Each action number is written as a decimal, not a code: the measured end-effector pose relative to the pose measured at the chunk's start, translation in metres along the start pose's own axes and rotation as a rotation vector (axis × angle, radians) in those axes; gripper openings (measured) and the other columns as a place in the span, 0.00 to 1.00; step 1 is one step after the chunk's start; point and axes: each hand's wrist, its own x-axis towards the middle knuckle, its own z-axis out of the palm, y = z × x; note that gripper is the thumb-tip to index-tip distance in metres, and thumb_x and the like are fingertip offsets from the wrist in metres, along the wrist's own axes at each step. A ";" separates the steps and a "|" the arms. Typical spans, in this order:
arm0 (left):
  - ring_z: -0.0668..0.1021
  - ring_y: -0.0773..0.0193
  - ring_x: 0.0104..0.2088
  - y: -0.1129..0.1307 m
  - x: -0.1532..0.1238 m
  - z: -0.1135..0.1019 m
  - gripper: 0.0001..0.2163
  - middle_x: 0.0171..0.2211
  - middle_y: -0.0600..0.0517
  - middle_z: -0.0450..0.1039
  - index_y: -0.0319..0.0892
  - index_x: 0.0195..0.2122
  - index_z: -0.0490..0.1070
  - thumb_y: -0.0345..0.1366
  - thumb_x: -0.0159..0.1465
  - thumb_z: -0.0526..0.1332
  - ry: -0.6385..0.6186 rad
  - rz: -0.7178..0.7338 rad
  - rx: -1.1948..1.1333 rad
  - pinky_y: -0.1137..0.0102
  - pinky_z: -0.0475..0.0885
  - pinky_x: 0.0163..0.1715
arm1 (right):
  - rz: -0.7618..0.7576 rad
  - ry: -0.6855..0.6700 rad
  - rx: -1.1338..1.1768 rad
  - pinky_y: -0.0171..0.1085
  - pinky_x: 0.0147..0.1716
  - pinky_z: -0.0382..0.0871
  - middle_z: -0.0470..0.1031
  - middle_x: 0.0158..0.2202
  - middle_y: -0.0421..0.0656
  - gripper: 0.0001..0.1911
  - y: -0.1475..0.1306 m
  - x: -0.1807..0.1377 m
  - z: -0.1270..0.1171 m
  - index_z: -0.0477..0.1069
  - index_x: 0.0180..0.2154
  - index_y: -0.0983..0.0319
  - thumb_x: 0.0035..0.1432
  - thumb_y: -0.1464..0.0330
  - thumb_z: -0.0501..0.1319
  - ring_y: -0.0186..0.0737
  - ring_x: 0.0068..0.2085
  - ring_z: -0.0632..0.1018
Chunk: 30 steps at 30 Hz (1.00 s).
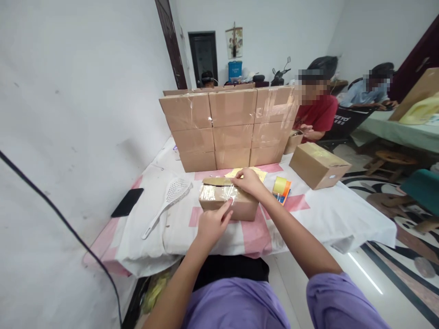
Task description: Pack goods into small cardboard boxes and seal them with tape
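Note:
A small cardboard box stands on the cloth in front of me, with shiny clear tape over its top and front edge. A narrow dark gap shows along its top flap. My left hand is at the near side, index finger stretched out and touching the taped edge, thumb apart from it. Over the top, my right hand has its fingertips pinched together at the flap and tape; exactly what lies between them is hard to make out. Right of the box is a yellow tape roll beside an orange and blue packet.
Stacked taped boxes form a wall behind. A larger carton stands at right, a white slotted scoop and black phone at left. Yellow paper lies behind the box. A person in a red shirt sits across.

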 end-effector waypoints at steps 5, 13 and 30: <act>0.75 0.60 0.22 0.003 -0.006 0.007 0.21 0.23 0.48 0.78 0.50 0.63 0.70 0.42 0.70 0.56 0.048 0.008 0.004 0.70 0.61 0.26 | -0.020 -0.047 -0.036 0.36 0.30 0.55 0.69 0.16 0.40 0.15 0.005 0.003 0.002 0.69 0.15 0.61 0.51 0.67 0.64 0.37 0.25 0.69; 0.75 0.61 0.20 -0.014 0.006 0.013 0.13 0.22 0.49 0.78 0.51 0.50 0.81 0.39 0.68 0.61 0.397 0.039 -0.007 0.69 0.63 0.27 | -0.122 0.034 0.105 0.32 0.31 0.62 0.79 0.27 0.41 0.08 0.016 0.004 0.007 0.77 0.25 0.62 0.55 0.68 0.64 0.37 0.31 0.76; 0.74 0.68 0.20 -0.016 0.028 0.020 0.12 0.21 0.55 0.76 0.40 0.43 0.82 0.40 0.66 0.62 0.570 -0.048 -0.540 0.74 0.71 0.24 | -0.149 0.066 0.254 0.31 0.31 0.62 0.79 0.27 0.39 0.06 0.023 0.004 0.014 0.77 0.28 0.62 0.56 0.69 0.64 0.34 0.29 0.75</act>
